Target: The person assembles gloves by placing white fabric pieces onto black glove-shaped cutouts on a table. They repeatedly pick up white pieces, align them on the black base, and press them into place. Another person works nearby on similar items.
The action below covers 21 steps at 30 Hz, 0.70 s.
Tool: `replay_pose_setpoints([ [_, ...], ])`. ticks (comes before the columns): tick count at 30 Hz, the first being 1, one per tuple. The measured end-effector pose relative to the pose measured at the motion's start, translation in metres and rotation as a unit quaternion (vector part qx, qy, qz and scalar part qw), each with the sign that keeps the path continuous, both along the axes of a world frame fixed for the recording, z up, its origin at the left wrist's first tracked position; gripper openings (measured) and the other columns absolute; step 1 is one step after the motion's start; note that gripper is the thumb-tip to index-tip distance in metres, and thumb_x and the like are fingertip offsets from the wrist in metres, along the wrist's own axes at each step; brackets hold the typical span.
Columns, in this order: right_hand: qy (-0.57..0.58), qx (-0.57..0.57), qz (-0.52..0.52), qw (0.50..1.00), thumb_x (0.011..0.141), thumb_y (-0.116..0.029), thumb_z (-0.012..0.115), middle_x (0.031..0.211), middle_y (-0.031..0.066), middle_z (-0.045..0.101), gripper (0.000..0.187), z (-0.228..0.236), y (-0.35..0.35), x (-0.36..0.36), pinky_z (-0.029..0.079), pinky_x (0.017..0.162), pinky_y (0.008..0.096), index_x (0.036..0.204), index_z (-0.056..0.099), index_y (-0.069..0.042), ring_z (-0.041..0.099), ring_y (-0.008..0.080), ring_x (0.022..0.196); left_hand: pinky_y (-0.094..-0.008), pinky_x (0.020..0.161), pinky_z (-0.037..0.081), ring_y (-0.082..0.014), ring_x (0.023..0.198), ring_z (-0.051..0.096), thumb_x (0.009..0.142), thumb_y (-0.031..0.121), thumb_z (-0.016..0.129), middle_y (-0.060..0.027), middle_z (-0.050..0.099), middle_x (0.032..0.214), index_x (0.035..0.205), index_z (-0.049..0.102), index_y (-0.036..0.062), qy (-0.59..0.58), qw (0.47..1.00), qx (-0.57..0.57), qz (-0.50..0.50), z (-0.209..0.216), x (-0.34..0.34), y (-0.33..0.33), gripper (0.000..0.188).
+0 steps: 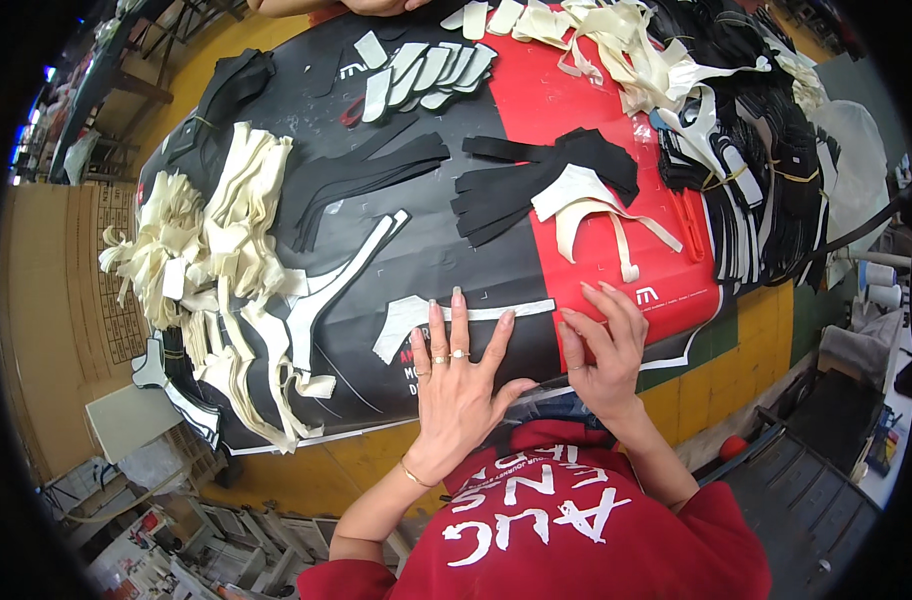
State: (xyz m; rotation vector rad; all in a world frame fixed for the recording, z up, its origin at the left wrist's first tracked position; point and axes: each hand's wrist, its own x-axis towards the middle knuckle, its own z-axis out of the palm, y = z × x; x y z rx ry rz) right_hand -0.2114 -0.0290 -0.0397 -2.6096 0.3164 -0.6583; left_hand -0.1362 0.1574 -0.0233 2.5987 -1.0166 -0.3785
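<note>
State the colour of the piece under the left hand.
White piece, best seen in the head view.

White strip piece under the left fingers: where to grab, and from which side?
White strip piece: probably pinch its narrow right tip, coming from the right. It lies flat, that slim end is uncovered near the right hand, and the left hand spreads over its middle.
</note>
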Motion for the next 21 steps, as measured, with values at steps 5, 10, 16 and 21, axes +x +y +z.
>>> replay_pose_setpoints([
  [5,0.062,-0.063,0.02,0.996,0.085,-0.027,0.076,0.136,0.0106,0.059,0.031,-0.001,0.001,0.002,0.038,0.101,0.0452,0.116,0.074,-0.019,0.053,0.0312,0.127,-0.0612,0.118,0.013,-0.0519,0.149,0.019,0.087,0.058,0.067,-0.0311,0.018,0.162,0.154,0.044,0.0237,0.017,1.0,-0.01,-0.003,0.005,0.001,-0.001,0.078],
  [10,0.067,-0.059,0.049,0.995,0.084,-0.027,0.077,0.136,0.0125,0.059,0.032,-0.003,-0.003,0.002,0.037,0.103,0.047,0.114,0.075,-0.019,0.053,0.0343,0.127,-0.0573,0.12,0.014,-0.0455,0.15,0.022,0.088,0.046,0.071,-0.0275,0.022,0.162,0.154,0.042,0.0162,-0.038,0.995,-0.056,0.068,0.009,0.018,0.011,0.078],
  [16,0.003,-0.006,0.05,0.999,0.087,-0.02,0.076,0.132,0.0135,0.062,0.016,-0.004,-0.004,0.002,0.036,0.104,0.0456,0.101,0.076,-0.012,0.054,0.0347,0.125,-0.0521,0.114,0.031,-0.0369,0.142,0.042,0.083,0.021,0.078,-0.0167,0.048,0.151,0.098,0.065,0.0089,-0.066,0.986,-0.134,0.068,0.007,0.027,0.022,0.023],
  [21,-0.025,-0.004,0.06,0.998,0.087,-0.015,0.076,0.125,0.0138,0.065,0.012,0.012,-0.007,0.012,0.039,0.102,0.0449,0.097,0.075,-0.009,0.057,0.0353,0.121,-0.0366,0.079,0.045,-0.0194,0.086,0.066,0.087,0.018,0.075,-0.0041,0.069,0.099,0.092,0.061,0.0094,-0.07,0.982,-0.172,0.046,0.018,0.027,0.028,0.018],
])
